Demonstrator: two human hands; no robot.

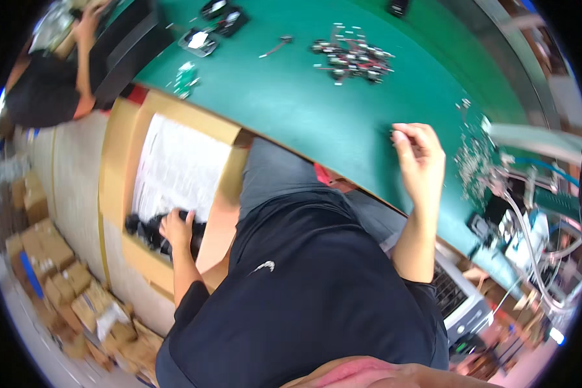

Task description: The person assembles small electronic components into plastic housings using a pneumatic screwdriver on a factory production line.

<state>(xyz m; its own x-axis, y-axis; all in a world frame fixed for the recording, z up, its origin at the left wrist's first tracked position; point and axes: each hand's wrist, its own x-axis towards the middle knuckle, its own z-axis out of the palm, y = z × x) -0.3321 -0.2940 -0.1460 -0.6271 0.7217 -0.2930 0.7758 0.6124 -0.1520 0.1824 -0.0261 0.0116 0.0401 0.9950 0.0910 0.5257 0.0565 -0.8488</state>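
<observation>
My left hand (177,229) is down in an open cardboard carton (114,155) at my left. Its fingers are curled over one of several dark black parts (150,231), whose exact kind is blurred. Over the green table (271,107) my right hand (421,152) is raised, with thumb and forefinger pinched together. A tiny dark bit shows at those fingertips, too small to name. Beyond that hand lies a cluster of small black parts with red wires (355,59). One loose wired part (284,40) lies to the left of the cluster.
White sheeting (178,165) lines the carton. Black open housings (200,42) and a green bag (185,80) sit at the table's far left. Small silvery pieces (474,161) and hoses (530,223) crowd the right. Another person (48,90) works at the far left.
</observation>
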